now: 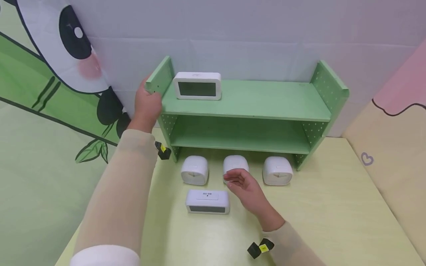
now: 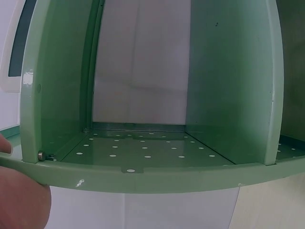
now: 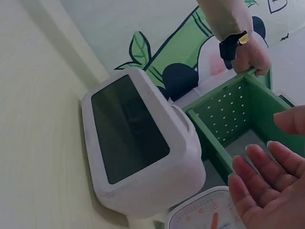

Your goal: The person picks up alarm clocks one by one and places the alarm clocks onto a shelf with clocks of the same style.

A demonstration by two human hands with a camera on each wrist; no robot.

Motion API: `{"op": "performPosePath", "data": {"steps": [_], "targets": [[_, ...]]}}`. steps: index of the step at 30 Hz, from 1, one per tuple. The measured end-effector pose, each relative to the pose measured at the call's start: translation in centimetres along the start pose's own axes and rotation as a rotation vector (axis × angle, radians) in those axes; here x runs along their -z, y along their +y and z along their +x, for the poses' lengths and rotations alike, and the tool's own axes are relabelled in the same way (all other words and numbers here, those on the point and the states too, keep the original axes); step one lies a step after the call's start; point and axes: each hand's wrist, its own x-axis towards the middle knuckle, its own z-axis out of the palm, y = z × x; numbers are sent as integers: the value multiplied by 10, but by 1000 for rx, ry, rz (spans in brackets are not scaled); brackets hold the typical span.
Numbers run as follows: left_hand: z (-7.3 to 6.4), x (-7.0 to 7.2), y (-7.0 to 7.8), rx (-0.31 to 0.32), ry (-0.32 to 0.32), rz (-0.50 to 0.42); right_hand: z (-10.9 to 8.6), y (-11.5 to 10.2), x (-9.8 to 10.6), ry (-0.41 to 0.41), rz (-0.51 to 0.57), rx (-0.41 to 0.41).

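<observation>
My left hand (image 1: 147,107) grips the upper left side panel of a green two-tier shelf (image 1: 266,99). In the left wrist view its thumb (image 2: 24,200) lies against the panel's edge. A white digital clock (image 1: 197,94) stands at the left of the top board. My right hand (image 1: 247,194) holds nothing; its fingers are loosely bent, overlapping the middle white dial clock (image 1: 235,162) in the head view. Left of that hand, another white digital clock (image 1: 208,202) sits on the table, its dark screen (image 3: 128,129) large in the right wrist view.
Two more white dial clocks stand before the shelf, one at left (image 1: 195,170) and one at right (image 1: 277,171). The pale table (image 1: 332,207) runs under everything. A cloth with a cartoon print (image 1: 60,74) hangs behind and at the left.
</observation>
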Motion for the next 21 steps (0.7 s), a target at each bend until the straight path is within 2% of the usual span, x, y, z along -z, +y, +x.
{"op": "performPosePath", "data": {"steps": [6,12,21], "targets": [[-1,2,0,-8,-5,-14,0,13,-8,5,-118,-41],[-1,1,-1,4,-5,-9,-5,20,-12,-6,-169,-104],[-3,2,1,3,-9,-3,-7,34,-12,-108,-149,-168]]}}
